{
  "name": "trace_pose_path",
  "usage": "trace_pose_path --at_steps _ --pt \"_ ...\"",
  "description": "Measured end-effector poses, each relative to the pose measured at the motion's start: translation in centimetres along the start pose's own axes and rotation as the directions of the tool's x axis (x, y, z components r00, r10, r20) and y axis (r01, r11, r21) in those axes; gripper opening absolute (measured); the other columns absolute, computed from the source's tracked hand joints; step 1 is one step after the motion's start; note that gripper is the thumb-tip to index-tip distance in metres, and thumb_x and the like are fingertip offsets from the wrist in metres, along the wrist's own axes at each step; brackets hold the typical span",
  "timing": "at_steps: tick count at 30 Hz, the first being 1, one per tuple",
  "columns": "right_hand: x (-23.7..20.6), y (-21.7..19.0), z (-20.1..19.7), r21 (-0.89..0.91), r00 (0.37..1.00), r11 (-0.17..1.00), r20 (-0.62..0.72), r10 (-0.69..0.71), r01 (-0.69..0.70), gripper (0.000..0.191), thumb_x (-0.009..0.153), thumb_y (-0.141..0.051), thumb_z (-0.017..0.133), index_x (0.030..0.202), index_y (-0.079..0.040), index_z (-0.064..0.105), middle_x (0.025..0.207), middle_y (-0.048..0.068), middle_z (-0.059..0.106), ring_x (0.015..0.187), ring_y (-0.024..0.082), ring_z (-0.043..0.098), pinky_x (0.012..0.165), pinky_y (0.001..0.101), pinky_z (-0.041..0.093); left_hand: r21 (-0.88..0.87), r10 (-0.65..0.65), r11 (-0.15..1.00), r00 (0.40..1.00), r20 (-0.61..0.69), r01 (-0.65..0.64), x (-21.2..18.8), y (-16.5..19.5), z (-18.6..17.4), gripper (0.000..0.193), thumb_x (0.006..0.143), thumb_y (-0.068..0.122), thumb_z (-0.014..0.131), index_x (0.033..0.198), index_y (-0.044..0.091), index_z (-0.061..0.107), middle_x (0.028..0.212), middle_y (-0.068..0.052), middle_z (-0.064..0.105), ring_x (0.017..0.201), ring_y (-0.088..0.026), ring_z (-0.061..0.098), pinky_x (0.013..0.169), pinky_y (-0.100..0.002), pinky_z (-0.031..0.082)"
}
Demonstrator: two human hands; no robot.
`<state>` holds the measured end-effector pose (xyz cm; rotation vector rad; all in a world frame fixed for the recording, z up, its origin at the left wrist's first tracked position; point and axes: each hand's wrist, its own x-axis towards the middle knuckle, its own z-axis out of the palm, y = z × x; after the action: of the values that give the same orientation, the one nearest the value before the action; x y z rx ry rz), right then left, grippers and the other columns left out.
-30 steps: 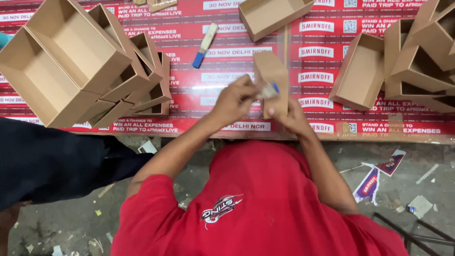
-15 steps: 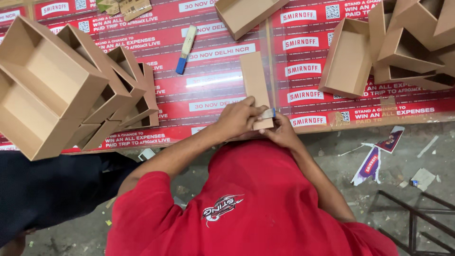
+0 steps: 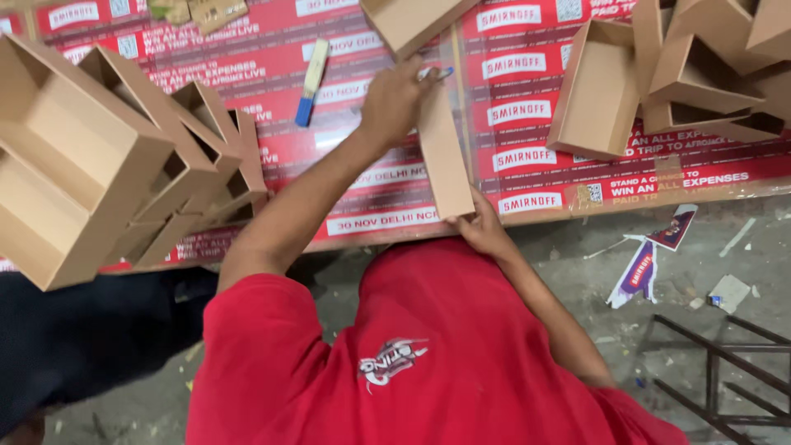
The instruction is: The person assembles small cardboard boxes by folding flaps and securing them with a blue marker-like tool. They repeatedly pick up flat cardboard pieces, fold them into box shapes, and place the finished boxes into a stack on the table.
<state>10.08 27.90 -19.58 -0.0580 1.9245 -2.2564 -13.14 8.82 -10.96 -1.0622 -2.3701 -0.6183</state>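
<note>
Counting one cardboard strip (image 3: pixel 446 152) in hand: long, flat, plain brown, lying lengthwise on the counter (image 3: pixel 535 115), far end near the middle, near end at the front edge. Left hand (image 3: pixel 396 97) pressing down on the far end, fingers curled around a small blue-tipped tool (image 3: pixel 440 74) poking out past the knuckles. Right hand (image 3: pixel 482 231) pinning the near end, fingers narrow and flat against the card at the counter edge. Seeing one blue-and-cream brush (image 3: pixel 312 81) lying loose on the red printed covering, just left of the left hand, not touching it. Counting roughly four or five open cardboard trays nested in a stack (image 3: pixel 107 165) on the left, all showing nothing inside. One single open tray (image 3: pixel 595 89) right of the strip, also holding nothing. Another pile of trays (image 3: pixel 717 74) at far right; exact count hard to tell. One more tray (image 3: pixel 412 21) at the top edge, partly cut off.
</note>
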Motion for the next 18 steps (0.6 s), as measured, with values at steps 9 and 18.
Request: trace_pose_path --at_steps 9,18 --pt "0.3 -1.1 0.0 -0.005 0.998 1.000 0.060 -0.026 0.027 0.062 0.095 -0.007 0.068 0.151 0.000 0.044 0.128 0.002 0.063 0.117 0.011 0.061 0.099 0.0286 0.051 -0.465 0.102 0.884 0.955 0.279 0.041 -11.2 12.6 -10.1 0.052 0.076 0.001 0.064 0.128 0.008 0.069 0.101 -0.013 0.066 0.091 -0.034 0.067 0.072 -0.045 0.053" --pt "4.4 -12.2 -5.0 -0.810 0.997 0.582 0.033 -0.067 0.066 0.043 0.084 0.007 0.054 0.126 0.000 0.062 0.096 0.015 0.078 0.092 0.032 0.074 0.091 0.0464 0.053 -0.434 -0.655 0.568 0.703 0.276 0.699 -14.6 10.6 -8.4 0.037 0.089 -0.001 0.065 0.126 0.002 0.070 0.083 -0.014 0.057 0.072 -0.025 0.059 0.065 -0.038 0.048"
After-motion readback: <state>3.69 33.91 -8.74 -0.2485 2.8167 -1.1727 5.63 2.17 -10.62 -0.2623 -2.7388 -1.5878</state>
